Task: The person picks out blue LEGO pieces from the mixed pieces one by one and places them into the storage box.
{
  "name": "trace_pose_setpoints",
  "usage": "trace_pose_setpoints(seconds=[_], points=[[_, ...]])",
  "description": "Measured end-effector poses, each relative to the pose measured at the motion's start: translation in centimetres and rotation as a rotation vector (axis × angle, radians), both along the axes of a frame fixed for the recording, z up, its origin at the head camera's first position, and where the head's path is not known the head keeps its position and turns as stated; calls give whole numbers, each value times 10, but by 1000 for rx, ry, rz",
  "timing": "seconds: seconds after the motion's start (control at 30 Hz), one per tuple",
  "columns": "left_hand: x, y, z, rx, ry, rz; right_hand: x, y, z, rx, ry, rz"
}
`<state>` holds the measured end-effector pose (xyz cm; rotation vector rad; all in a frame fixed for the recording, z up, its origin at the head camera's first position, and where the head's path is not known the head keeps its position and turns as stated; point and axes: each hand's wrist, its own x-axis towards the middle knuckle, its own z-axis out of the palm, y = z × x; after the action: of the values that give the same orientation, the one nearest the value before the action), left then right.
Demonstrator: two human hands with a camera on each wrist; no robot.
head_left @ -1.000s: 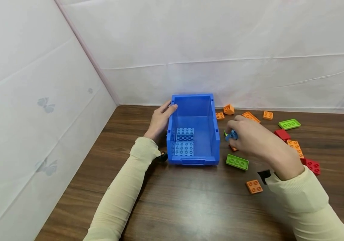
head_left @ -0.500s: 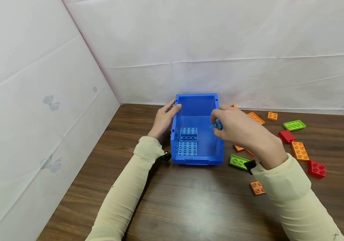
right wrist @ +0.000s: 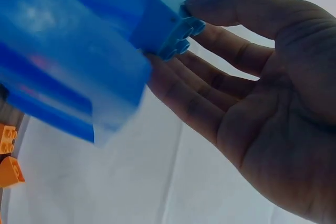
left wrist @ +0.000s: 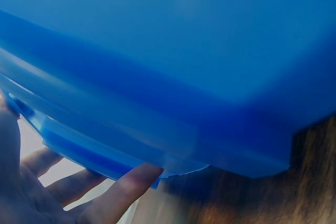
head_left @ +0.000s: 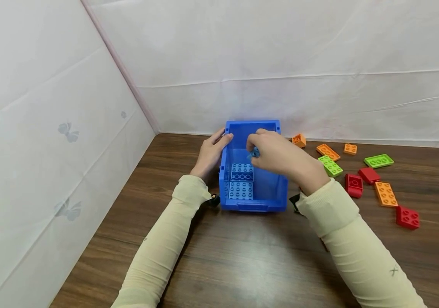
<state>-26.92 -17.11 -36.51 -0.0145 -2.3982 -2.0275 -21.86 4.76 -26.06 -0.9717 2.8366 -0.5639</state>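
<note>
A blue plastic bin (head_left: 253,207) stands on the table with light-blue studded bricks (head_left: 241,190) lying along its left side inside. My left hand (head_left: 208,156) grips the bin's left wall near the back, thumb over the rim and fingers outside. Over the bin's inside is my right hand (head_left: 281,155), pinching a small light-blue toy brick (right wrist: 164,25) between thumb and fingers. In the right wrist view the brick's studs face toward the palm. The right hand and forearm hide part of the bin's right wall and some table behind it.
Right of the bin lie loose bricks: an orange sloped brick (head_left: 299,140), a green plate (head_left: 330,166), a red curved brick (head_left: 354,185), an orange plate (head_left: 386,194) and a red brick (head_left: 408,217). White cloth walls (head_left: 296,102) border the table at the back and left.
My right hand has carried the light-blue brick leftward from the loose pile, across the bin's right wall, to above its inside. The left hand keeps its hold on the bin.
</note>
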Motion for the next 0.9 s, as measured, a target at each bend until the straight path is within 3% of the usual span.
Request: trace_pose_setpoints(seconds=[0.4,0.9], points=[[1,2,-2,-23,33,-14,-27,-32,-3,-14,-65,25],[0,0,-2,-37,23,5,-55,-53,-20,121,-113,16]])
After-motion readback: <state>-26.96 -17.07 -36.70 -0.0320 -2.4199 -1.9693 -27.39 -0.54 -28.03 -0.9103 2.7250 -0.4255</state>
